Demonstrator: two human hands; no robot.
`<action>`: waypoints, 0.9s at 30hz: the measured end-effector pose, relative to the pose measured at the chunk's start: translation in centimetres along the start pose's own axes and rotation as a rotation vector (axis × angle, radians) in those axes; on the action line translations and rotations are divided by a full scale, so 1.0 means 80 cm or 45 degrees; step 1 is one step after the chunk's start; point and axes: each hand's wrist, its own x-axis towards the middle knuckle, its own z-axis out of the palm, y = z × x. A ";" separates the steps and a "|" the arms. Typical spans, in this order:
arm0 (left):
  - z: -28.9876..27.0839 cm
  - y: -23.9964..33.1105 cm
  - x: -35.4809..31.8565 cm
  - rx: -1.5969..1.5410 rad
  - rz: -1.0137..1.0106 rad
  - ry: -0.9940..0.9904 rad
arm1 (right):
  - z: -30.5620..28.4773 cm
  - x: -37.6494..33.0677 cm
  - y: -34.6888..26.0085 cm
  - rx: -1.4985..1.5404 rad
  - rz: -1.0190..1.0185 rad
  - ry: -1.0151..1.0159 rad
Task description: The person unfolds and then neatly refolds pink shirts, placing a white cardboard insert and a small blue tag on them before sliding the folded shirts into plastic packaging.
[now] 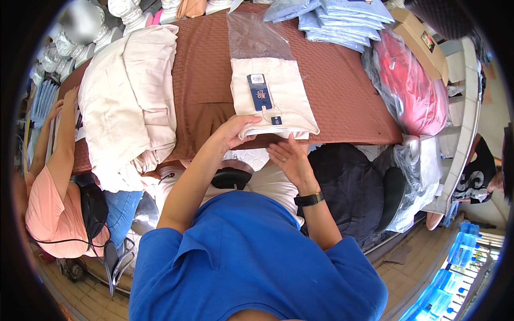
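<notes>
A folded cream garment [286, 96] lies at the table's near edge, with a dark blue hang tag [261, 95] and a small dark label on its top. From its far end stretches a clear plastic bag [257, 35]; how far the bag runs over the garment, I cannot tell. My left hand [235, 131] pinches the garment's near left corner, thumb on top and fingers partly hidden beneath. Just below its near right edge, my right hand [292, 163] is open with fingers apart; a fingertip is at or very close to the edge. A dark watch is on that wrist.
A large pile of cream cloth [128, 96] covers the left of the brown-covered table [342, 85]. Bagged light blue garments [342, 21] are stacked at the far right, near a cardboard box [420, 43] and bagged red cloth [409, 80]. A co-worker in a pink shirt [59, 208] sits left.
</notes>
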 end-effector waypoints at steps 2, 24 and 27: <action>-0.009 0.001 0.007 0.022 -0.009 -0.080 | 0.018 0.005 0.004 0.115 -0.050 -0.198; -0.032 0.032 0.065 -0.230 0.771 0.360 | 0.057 0.059 -0.012 0.376 -0.314 -0.136; -0.030 0.046 0.104 -0.039 0.739 0.238 | 0.045 0.064 -0.015 0.371 -0.265 -0.102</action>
